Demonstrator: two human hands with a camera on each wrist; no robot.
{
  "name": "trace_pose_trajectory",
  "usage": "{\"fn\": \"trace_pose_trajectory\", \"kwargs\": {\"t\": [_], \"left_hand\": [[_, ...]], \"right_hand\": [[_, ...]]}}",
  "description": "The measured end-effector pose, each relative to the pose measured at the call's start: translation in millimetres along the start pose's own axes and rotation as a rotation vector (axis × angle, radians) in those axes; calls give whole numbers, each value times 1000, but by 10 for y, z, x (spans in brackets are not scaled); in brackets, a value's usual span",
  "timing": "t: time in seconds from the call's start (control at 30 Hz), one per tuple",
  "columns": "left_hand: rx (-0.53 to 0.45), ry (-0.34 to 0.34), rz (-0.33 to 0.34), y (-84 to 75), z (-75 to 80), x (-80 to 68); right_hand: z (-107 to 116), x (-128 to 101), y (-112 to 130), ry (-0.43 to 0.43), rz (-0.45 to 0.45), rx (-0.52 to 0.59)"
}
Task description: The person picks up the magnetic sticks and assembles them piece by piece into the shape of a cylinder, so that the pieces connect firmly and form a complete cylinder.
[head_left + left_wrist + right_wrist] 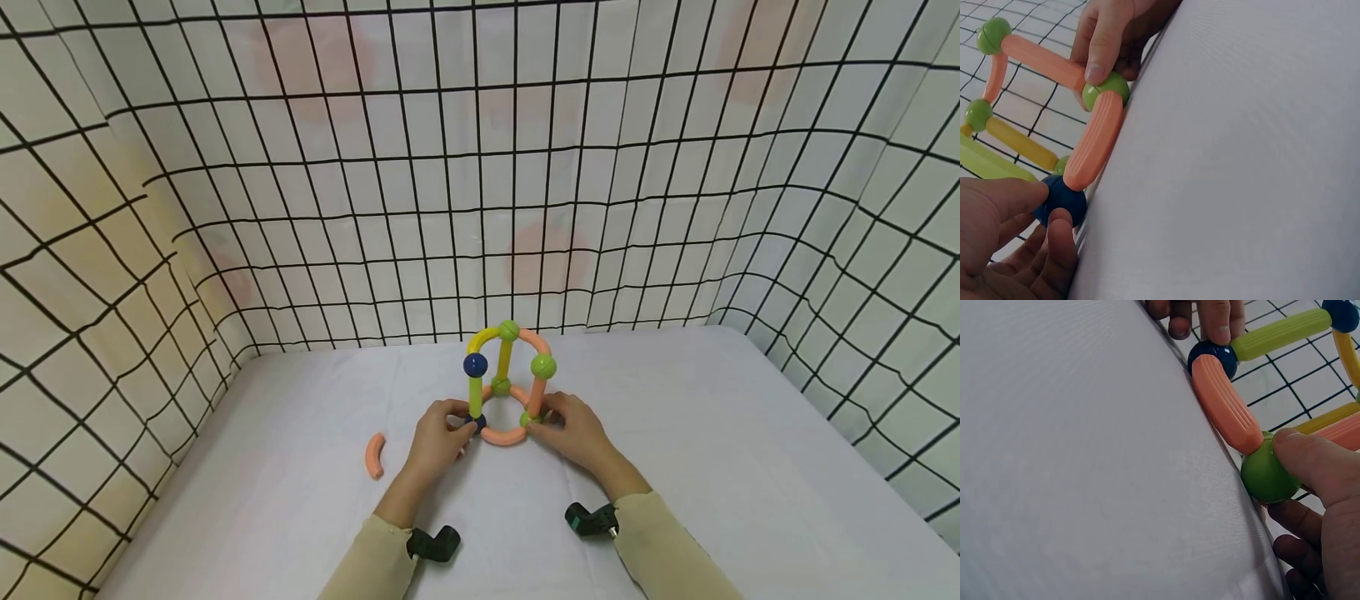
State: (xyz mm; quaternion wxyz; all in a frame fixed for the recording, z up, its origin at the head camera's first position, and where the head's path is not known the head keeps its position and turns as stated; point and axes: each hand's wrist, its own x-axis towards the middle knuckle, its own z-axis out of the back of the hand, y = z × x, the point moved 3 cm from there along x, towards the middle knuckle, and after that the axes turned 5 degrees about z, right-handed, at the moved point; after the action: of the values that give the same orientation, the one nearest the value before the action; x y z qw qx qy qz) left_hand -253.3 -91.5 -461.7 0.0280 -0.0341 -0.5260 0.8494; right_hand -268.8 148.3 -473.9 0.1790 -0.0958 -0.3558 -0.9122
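Observation:
A frame of rods and balls stands on the table. My left hand (437, 437) pinches its lower blue ball (1063, 199) between thumb and finger. At the lower right, my right hand (573, 433) holds a green ball (1267, 472) with its thumb on top. A curved orange rod (503, 437) joins these two balls along the front. A light green upright (476, 397) rises to the upper blue ball (476, 365), and an orange upright (537, 397) to the upper green ball (543, 366). Behind, a yellow upright (504, 360) carries another green ball (509, 331).
A loose curved orange rod (375, 456) lies on the white tabletop (285, 467), left of my left hand. White walls with a black grid net (480, 183) enclose the back and both sides. Each wrist wears a small black camera (435, 545).

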Motion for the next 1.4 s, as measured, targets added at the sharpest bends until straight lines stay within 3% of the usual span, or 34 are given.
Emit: {"fn": "trace_pose_trajectory", "kwargs": {"t": [0.53,1.07,1.4], "left_hand": [[-97,-115,77,87,26,37],[-104,-95,100,89,27,36],[-121,-103,121,-9,111,-13]], "right_hand": [[-40,-5,-17,65,87,39],[-24,-33,16,78,57,77],[-44,-23,14,82,29,93]]}}
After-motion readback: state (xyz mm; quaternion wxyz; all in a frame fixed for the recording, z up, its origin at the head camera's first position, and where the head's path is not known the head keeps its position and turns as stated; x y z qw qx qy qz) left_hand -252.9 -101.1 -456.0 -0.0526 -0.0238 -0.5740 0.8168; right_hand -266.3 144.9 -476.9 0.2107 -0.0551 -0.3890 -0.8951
